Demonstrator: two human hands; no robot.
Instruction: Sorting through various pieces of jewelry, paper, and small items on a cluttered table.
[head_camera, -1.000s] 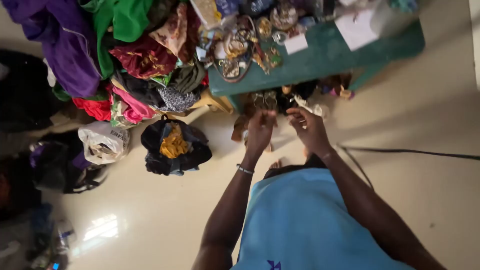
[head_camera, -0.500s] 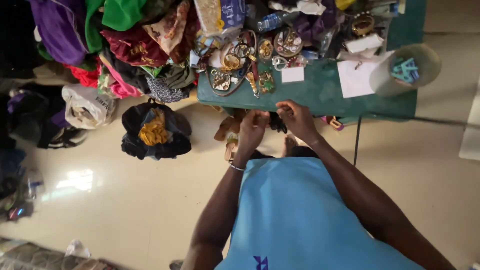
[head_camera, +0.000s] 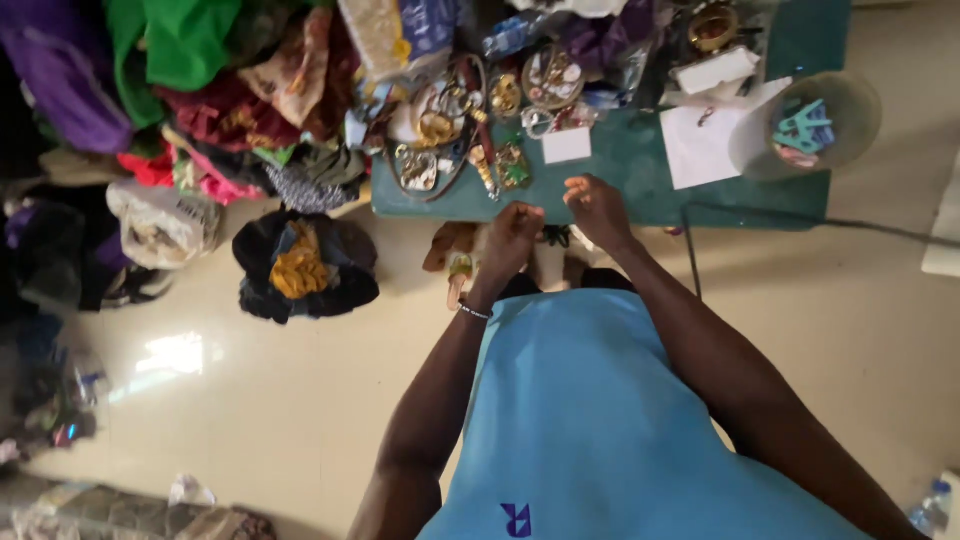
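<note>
My left hand (head_camera: 510, 238) is curled into a fist at the near edge of a green table (head_camera: 640, 195), with a thin bracelet on its wrist. My right hand (head_camera: 597, 205) rests just over that edge, fingers bent down onto the green top. Whether either hand holds something small is hidden by the fingers. The two hands are a short gap apart. A small white card (head_camera: 567, 145) lies just beyond them, beside a heap of gold and stone jewellery (head_camera: 470, 130).
A white paper sheet (head_camera: 700, 150) and a clear round tub of teal pieces (head_camera: 805, 125) sit on the table's right. Piled clothes (head_camera: 200, 80) fill the left. A black bag with yellow cloth (head_camera: 300, 265), a white plastic bag (head_camera: 160, 225) and sandals (head_camera: 455, 260) lie on the floor.
My hands have risen from below the table edge to the edge itself and drawn slightly apart. The view has shifted, so the table sits lower and closer.
</note>
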